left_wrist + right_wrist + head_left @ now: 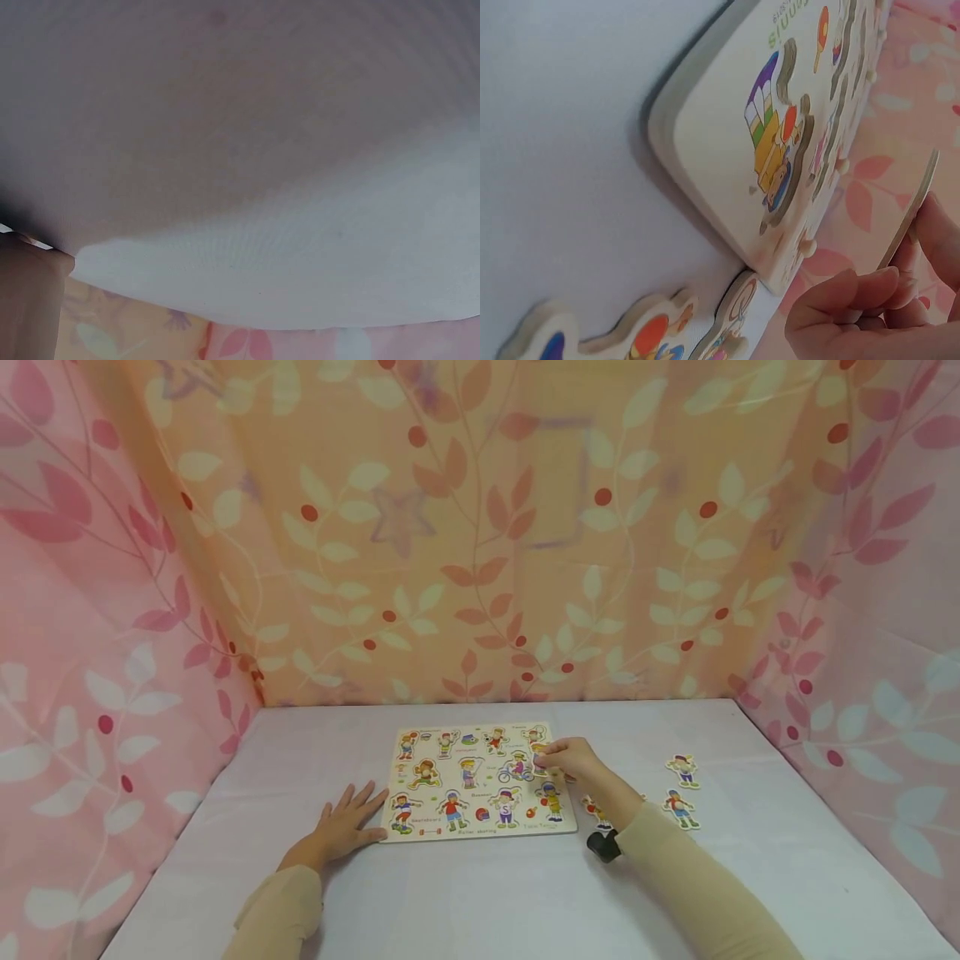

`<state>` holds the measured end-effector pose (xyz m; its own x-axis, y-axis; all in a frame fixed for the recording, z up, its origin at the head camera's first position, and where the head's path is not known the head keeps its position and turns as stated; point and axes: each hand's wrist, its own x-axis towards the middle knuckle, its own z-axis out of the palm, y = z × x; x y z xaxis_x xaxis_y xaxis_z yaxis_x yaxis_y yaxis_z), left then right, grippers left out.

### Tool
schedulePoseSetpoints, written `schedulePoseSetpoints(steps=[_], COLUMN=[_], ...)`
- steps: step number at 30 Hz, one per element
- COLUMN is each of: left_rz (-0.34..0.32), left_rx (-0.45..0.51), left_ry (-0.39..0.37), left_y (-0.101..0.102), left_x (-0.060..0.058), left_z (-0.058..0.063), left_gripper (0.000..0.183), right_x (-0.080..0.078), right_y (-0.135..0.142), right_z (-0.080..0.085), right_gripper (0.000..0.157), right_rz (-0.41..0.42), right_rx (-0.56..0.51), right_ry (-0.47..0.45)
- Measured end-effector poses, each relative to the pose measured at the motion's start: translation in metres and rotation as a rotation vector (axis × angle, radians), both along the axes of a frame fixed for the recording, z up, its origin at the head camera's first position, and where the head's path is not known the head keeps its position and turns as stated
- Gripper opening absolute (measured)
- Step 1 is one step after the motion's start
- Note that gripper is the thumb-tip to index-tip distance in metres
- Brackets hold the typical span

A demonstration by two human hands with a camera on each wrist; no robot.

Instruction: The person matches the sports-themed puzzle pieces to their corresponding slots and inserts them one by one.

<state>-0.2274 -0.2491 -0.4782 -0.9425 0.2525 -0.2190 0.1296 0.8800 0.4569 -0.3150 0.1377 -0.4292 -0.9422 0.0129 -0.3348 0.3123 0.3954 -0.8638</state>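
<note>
My right hand (573, 760) is raised at the right side of a wooden peg puzzle board (480, 837) and pinches a thin wooden puzzle piece (915, 210) between thumb and fingers. In the right wrist view the piece is edge-on, clear of the board, its picture hidden. Spread flat on the table, my left hand (341, 825) has its fingertips at the board's left edge. Figures of children playing sports cover the board, such as a skateboarder (403, 814) at its lower left. The recess with the blue-capped figure (772, 165) shows at the lower right corner.
Loose puzzle pieces lie right of the board: a batter figure (683, 771), a blue-capped figure (681, 809) and one partly under the right forearm (596, 810). A small black device (603, 846) sits by the right sleeve. Flowered curtains (480, 568) enclose the white table (480, 902).
</note>
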Motion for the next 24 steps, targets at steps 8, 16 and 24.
schedulePoseSetpoints(steps=[8, 16, 24], left_rz=[-0.002, -0.005, -0.015], left_rx=[-0.001, -0.001, 0.021], left_ry=[0.008, 0.010, 0.027], left_y=[0.000, 0.000, 0.000], left_x=[-0.001, 0.000, 0.002], left_z=[0.000, 0.000, 0.003], left_gripper=[0.083, 0.083, 0.081], right_x=[-0.002, 0.001, 0.001], right_y=[-0.012, -0.029, -0.046], right_z=[-0.004, -0.007, -0.012], right_gripper=[0.023, 0.025, 0.025], right_rz=[-0.032, -0.019, -0.019], right_rx=[-0.068, -0.083, -0.131], right_ry=[0.008, -0.002, -0.009])
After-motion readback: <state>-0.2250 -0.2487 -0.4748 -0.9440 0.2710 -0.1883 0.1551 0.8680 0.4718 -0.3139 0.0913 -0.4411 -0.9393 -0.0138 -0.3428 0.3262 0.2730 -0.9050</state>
